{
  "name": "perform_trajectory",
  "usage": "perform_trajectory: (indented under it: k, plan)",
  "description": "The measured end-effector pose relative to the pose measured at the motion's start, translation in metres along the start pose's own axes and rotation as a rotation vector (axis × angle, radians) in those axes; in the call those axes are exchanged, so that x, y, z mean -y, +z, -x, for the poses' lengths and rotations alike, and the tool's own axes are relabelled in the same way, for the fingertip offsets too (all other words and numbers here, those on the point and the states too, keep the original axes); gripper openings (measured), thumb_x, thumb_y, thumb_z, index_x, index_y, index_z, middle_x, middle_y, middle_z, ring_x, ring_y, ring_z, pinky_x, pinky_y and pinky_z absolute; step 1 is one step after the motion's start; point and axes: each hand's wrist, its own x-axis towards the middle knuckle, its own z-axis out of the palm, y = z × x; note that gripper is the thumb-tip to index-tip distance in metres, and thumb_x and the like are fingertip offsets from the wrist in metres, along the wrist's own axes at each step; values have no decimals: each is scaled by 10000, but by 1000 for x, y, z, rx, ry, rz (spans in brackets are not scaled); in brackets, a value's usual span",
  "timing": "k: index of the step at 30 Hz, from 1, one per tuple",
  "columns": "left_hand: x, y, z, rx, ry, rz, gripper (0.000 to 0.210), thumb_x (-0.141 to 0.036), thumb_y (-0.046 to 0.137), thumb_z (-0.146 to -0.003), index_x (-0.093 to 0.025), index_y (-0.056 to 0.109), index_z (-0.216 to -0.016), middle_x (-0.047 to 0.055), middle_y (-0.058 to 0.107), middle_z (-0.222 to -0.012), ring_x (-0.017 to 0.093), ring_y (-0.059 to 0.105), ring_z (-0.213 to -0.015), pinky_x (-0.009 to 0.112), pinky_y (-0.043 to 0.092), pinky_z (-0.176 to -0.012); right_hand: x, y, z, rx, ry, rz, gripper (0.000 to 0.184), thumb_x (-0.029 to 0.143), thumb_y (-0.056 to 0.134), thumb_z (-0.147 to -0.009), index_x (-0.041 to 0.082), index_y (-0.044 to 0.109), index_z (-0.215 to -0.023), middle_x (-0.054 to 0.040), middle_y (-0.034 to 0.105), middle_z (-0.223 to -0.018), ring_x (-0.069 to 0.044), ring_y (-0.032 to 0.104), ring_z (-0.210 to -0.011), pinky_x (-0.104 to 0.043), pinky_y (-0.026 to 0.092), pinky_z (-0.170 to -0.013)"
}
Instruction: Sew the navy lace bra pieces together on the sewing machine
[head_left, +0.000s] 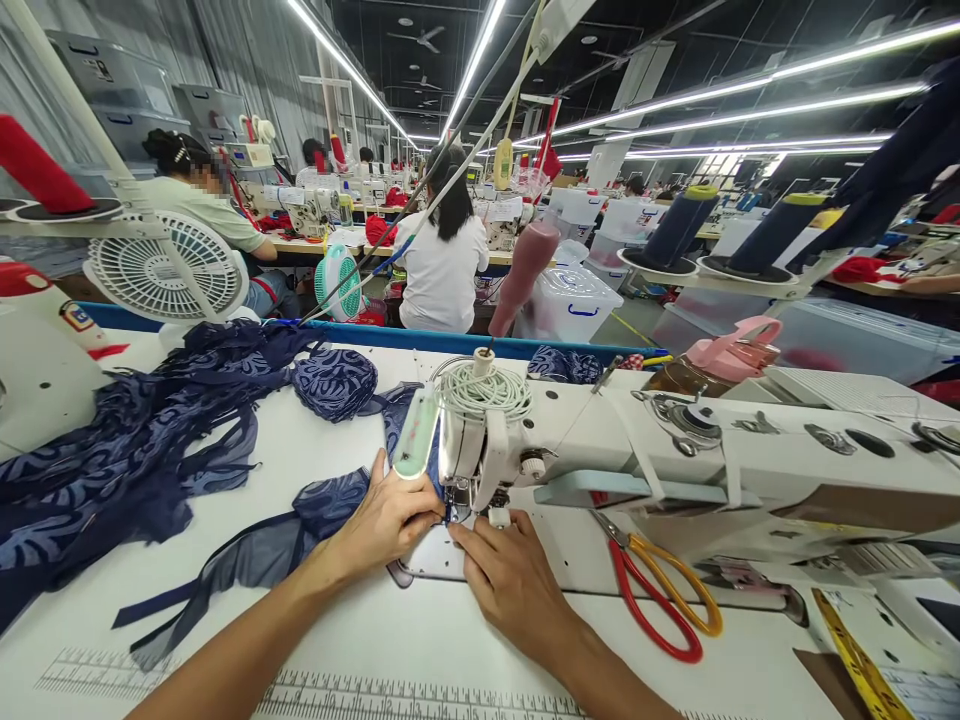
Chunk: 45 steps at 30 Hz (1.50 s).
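A white sewing machine (600,440) stands in front of me, a small light at its needle end. My left hand (390,515) is beside the needle, its fingers closed on navy patterned fabric (330,495) at the presser foot. Strips of that fabric trail left over the table. My right hand (506,575) rests on the machine bed just right of the foot, fingers curled and pressed together near the needle. Whatever its fingertips pinch is too small or hidden to make out.
Scissors (675,590) with red and orange handles lie right of my hand. A navy fabric heap (150,420) covers the left side, near a white fan (169,265). A ruler strip (390,695) runs along the front. A pink-lidded bottle (720,355) stands behind the machine. People sit ahead.
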Motion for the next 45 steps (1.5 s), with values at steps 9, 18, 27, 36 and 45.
perform_trajectory:
  k: [9,18,27,36,45]
  plan:
    - [0,0,1,10,52,-75,241,-143,509,-956,-284,702,-988,23,666,-913,226,560,-944,501,390,-1018,-1,1,1,11,4,-20,361,45,472,-890,189,675,-1153,-11,663,-777,-166,509,-653,-389,307,-851]
    - [-10,5,6,8,179,-260,366,32,449,-879,-232,665,-1010,35,674,-994,251,539,-1094,595,346,-1050,-7,1,-2,49,86,-81,405,76,410,-945,213,636,-1252,-30,673,-799,-193,570,-728,-375,347,-830]
    - [-10,0,19,-5,122,-176,373,-47,452,-928,-250,602,-1202,43,683,-1027,199,636,-970,508,377,-1085,-9,3,-3,83,-38,67,449,72,452,-896,161,592,-1313,-75,734,-928,-236,612,-797,-433,312,-898]
    - [-3,14,23,-115,220,-233,459,-14,448,-911,-232,591,-1289,87,700,-1100,242,627,-1114,548,434,-1062,-11,3,-4,-28,-110,153,459,80,461,-847,140,585,-1284,-36,702,-769,-238,595,-743,-433,303,-908]
    - [1,20,23,-151,215,-265,431,-11,385,-948,-224,615,-1244,89,710,-1100,227,645,-1075,547,476,-1042,-14,4,-11,-112,-113,149,428,78,452,-832,150,598,-1228,-65,722,-895,-243,608,-822,-349,430,-744]
